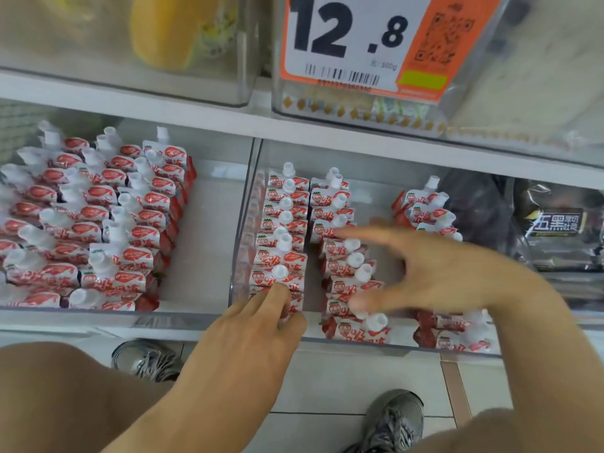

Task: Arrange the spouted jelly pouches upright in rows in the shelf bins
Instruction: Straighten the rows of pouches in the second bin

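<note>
At nine o'clock we see the left bin (209, 317) packed with upright jelly pouches (130, 230). In the right bin (359, 341) three more rows stand. Our left hand (258, 325) pinches the front pouch (287, 302) of the leftmost row at six o'clock — fingers curled round it. Our right hand (434, 273), blurred, hovers spread open over the middle row (346, 256) toward three o'clock — holding nothing.

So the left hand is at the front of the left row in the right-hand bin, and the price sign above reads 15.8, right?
Not quite. In the head view the price sign reads 12.8, not 15.8. The left hand is indeed at the front of the left row in the right-hand bin.
</note>
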The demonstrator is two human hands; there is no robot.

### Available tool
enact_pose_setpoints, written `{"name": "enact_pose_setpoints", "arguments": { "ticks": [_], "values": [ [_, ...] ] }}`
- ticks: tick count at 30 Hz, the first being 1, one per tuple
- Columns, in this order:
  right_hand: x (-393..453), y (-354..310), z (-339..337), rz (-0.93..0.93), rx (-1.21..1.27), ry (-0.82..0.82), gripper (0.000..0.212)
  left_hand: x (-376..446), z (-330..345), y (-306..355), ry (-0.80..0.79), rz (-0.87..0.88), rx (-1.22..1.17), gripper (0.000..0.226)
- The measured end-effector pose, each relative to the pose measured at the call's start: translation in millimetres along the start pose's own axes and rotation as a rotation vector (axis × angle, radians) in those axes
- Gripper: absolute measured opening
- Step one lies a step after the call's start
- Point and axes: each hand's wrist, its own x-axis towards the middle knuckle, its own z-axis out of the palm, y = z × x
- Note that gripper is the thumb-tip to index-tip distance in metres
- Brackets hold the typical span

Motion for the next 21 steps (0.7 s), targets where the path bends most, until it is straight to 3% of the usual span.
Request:
{"name": "enact_pose_setpoints", "arguments": {
  "ticks": [4, 7, 12, 21],
  "values": [
    [53.7, -1.2, -18.2, 0.032, 0.084, 0.393, 0.091, 3.2, 1.5, -0.1, 0.002, 0.017, -0.008, 0.047],
    [103.7, -3.9, -15.9, 0.093, 0.109, 0.321, 0.101, 6.6, 2.6, -0.5, 0.014, 0.022, 0.0, 0.048],
    [128.8, -6.5, -11.7, 0.152, 0.039, 0.318, 0.075, 9.3, 3.6, 1.1, 0.039, 0.001, 0.013, 0.047],
    [126.0, 3.1, -9.4, 0.201, 0.013, 0.377, 0.068, 8.0, 4.0, 1.8, 0.046, -0.013, 0.002, 0.045]
  ]
}}
